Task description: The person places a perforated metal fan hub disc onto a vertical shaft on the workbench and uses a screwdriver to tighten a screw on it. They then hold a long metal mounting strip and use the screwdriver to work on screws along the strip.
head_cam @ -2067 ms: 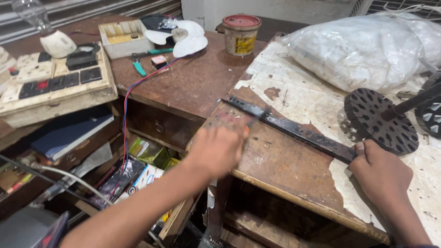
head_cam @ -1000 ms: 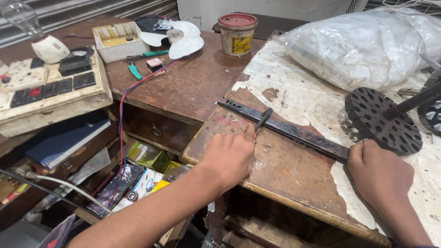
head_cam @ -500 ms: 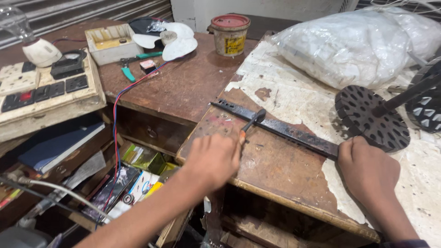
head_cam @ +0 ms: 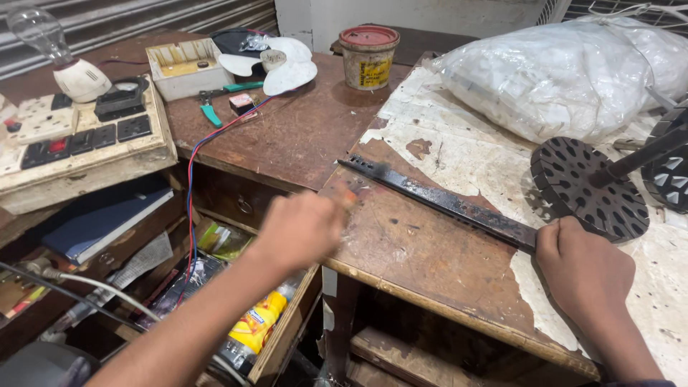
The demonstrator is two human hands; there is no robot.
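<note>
A long dark metal bar lies slantwise across the worn tabletop at frame centre. The right hand is closed over its lower right end. The left hand, blurred, curls shut near the bar's upper left end; whether it holds anything I cannot tell. A perforated black disc sits just beyond the right hand.

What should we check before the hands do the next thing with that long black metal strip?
1. Right hand holds down the near end of the black metal strip: ok.
2. Strip lies flat on the wooden table: ok.
3. Left hand has a firm grip on its tool: cannot tell, it is blurred.
4. Strip is apart from the round slotted disc: ok.
5. White plastic bag is away from the strip: ok.
</note>
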